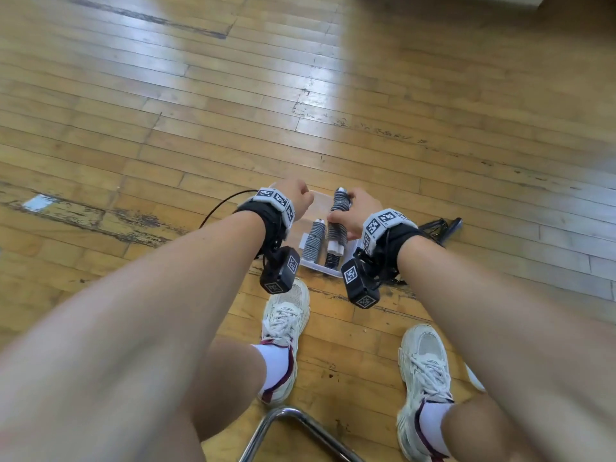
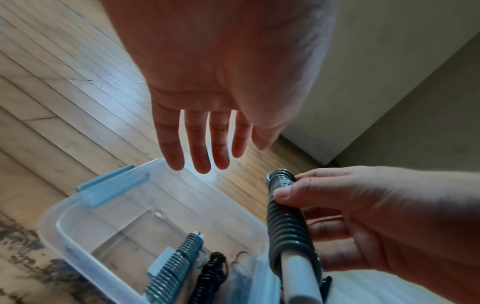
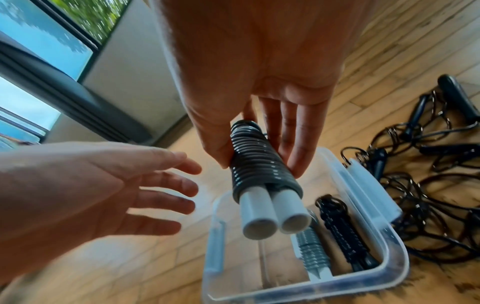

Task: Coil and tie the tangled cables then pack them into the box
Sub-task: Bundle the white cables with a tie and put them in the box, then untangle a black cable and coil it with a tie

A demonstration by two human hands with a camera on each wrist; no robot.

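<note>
A clear plastic box (image 1: 320,205) with pale blue latches (image 2: 114,187) stands open on the wooden floor. Inside lie a grey coiled bundle (image 3: 313,252) and a black coiled bundle (image 3: 340,228). My right hand (image 1: 355,208) grips a dark grey cable bundle (image 3: 259,164), wound around two white handles (image 3: 275,214), just above the box's right side. My left hand (image 2: 200,148) hovers over the box's far left corner with straight fingers, holding nothing.
A tangle of black cables (image 3: 428,185) lies on the floor right of the box. One black cable (image 1: 216,205) runs out to the left. My two shoes (image 1: 286,328) and a metal chair leg (image 1: 300,418) are near me.
</note>
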